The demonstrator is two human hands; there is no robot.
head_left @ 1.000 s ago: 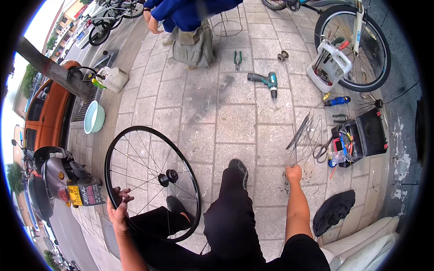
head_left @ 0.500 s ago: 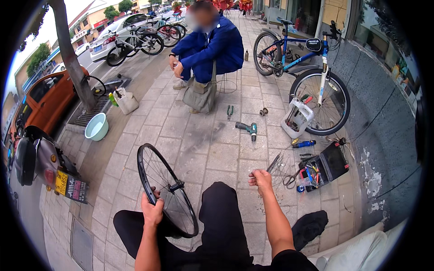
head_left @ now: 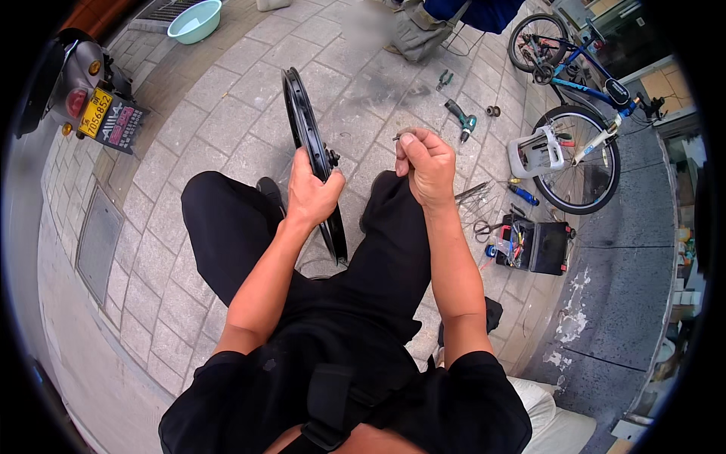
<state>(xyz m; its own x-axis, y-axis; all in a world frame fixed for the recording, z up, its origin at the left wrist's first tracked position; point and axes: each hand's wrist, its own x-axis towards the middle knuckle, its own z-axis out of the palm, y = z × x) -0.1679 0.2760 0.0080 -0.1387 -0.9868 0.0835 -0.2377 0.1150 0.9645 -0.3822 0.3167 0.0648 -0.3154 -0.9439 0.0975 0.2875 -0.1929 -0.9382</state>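
Observation:
A black bicycle wheel stands upright between my knees, seen nearly edge-on, its hub sticking out to the right. My left hand is closed around the rim on the near side. To the right of the wheel, my right hand is raised in a pinch, apart from the rim. A tiny dark tip shows at its thumb and forefinger; its kind is too small to tell. Beyond that hand, loose spokes lie on the paving by a pair of scissors.
A cordless drill, pliers and a hub-like metal part lie ahead. An open toolbox, a cut white jug and a blue bicycle are at right. A basin and scooter are at left; someone sits ahead.
The view has tilted down. The wheel has turned from a slant to nearly edge-on in my left hand. My right hand has come in closer to the wheel, still pinched.

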